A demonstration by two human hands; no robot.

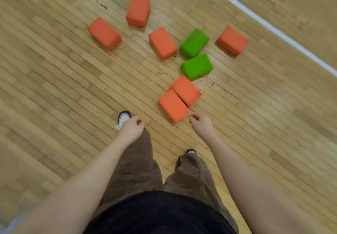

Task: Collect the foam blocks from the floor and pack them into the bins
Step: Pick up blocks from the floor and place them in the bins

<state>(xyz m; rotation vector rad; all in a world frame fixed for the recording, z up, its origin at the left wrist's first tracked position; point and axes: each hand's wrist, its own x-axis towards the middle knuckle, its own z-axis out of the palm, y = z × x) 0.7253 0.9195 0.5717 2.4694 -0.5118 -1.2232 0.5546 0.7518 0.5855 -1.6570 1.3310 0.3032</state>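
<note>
Several orange foam blocks lie on the wooden floor ahead of me. The nearest orange block [173,105] touches a second orange block [186,90]. Beyond them sit two green blocks, one [197,66] closer and one [194,43] farther. More orange blocks rest at the left [104,33], at the back [138,10], in the middle [162,43] and at the right [232,40]. My right hand [201,123] hangs loosely curled and empty, just short of the nearest orange block. My left hand [131,127] is loosely curled and empty, above my left shoe. No bin is in view.
A white painted line [269,27] runs diagonally across the floor at the upper right. My legs in brown trousers [138,166] and my shoes [123,119] stand just behind the blocks. Bare floorboards spread to the left and right.
</note>
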